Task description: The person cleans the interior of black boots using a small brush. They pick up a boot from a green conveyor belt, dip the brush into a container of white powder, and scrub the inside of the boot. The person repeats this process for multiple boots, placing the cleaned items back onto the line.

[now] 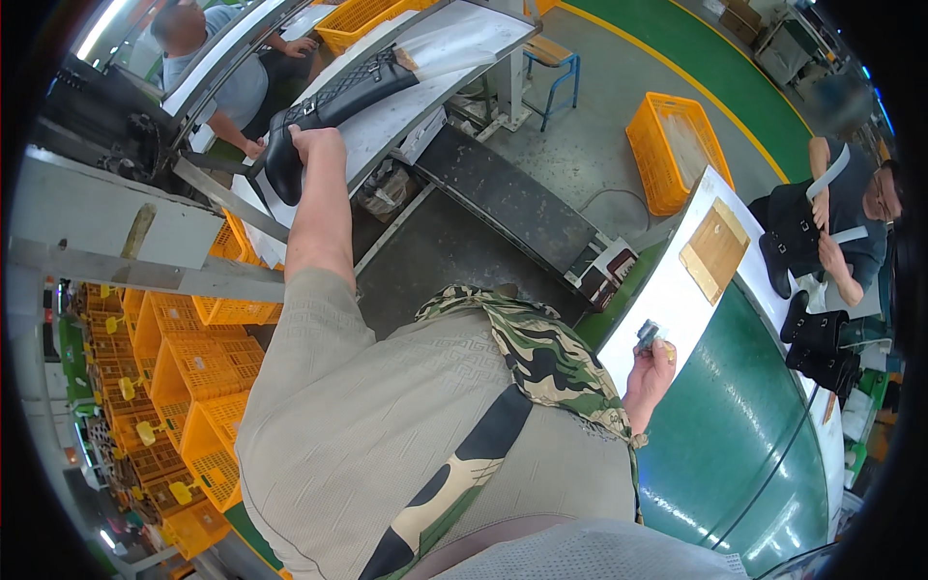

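Black is the boot [353,92], which lies along the white table [488,31] at upper left. The left hand [317,143] touches it near the ankle; its fingers are mostly hidden, so I cannot tell if they close on it. The right hand [650,375] pinches a small greyish thing [647,333], near the brown board [715,249].

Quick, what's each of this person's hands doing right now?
Left hand: against the black boot; its grip cannot be told.
Right hand: closed, holding a small object, kind unclear.
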### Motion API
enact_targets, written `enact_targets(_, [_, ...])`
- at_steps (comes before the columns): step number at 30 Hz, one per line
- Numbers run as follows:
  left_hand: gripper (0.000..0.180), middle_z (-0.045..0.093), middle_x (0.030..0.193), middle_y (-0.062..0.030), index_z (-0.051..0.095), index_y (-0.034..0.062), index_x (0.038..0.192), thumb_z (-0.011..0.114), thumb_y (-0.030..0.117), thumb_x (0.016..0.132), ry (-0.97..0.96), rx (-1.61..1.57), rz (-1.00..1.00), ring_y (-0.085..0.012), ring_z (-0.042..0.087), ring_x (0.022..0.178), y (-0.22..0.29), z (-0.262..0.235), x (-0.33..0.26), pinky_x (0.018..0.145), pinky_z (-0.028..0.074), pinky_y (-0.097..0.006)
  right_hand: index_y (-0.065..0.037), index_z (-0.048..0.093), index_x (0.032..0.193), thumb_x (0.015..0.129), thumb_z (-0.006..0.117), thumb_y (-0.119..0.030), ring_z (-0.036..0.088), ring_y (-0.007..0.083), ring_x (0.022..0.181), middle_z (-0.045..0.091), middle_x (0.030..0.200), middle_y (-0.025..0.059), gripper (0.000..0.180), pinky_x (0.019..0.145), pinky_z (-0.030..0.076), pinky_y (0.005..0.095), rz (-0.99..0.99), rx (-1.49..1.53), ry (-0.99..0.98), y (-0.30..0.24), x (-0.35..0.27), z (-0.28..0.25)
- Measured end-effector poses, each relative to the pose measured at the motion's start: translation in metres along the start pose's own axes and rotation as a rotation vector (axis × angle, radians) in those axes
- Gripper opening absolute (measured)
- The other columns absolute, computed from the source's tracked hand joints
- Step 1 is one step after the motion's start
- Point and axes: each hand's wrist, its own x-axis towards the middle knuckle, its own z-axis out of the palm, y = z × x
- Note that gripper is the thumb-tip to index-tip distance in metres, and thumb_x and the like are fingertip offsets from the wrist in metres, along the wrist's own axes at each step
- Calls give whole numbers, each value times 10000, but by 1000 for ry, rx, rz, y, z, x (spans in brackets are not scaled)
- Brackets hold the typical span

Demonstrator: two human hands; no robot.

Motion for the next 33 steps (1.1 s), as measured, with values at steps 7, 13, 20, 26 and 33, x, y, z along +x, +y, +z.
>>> enact_targets(7, [599,687,1173,-144,662,-34,1104,767,466,791,249,44,43,-277,682,988,11,-19,-10,901,528,-357,-21,539,943,925,635,-47,637,212,800,658,903,142,101,649,507,326,64,-54,-56,9,-7,-4])
enact_targets(13, [565,699,1133,-169,714,-21,1022,808,467,753,296,144,-58,-324,677,971,7,-11,-34,909,516,-393,-16,529,940,919,635,-27,623,182,714,642,865,125,108,606,533,308,78,-77,10,8,-13,-11])
enact_targets(20, [563,558,1367,-188,493,-49,1329,630,327,933,-334,-42,-89,-307,564,1225,-2,-16,15,1050,427,-445,-44,545,901,929,651,-70,619,156,673,647,802,85,113,604,535,290,188,-21,-19,29,-4,-4])
enact_targets(26, [598,373,1506,-240,339,-56,1438,536,289,991,-970,202,-343,-409,403,1373,21,-21,-115,1099,378,-538,-39,559,951,950,647,-129,618,170,692,657,846,86,126,633,530,295,227,30,42,32,-11,1])
enact_targets(33, [515,595,1306,-231,486,-22,1373,577,283,969,-2113,585,-553,-356,636,1136,-23,-71,-261,986,498,-463,-44,557,957,941,636,-110,633,194,729,653,879,92,104,634,534,313,128,40,178,26,-38,-29])
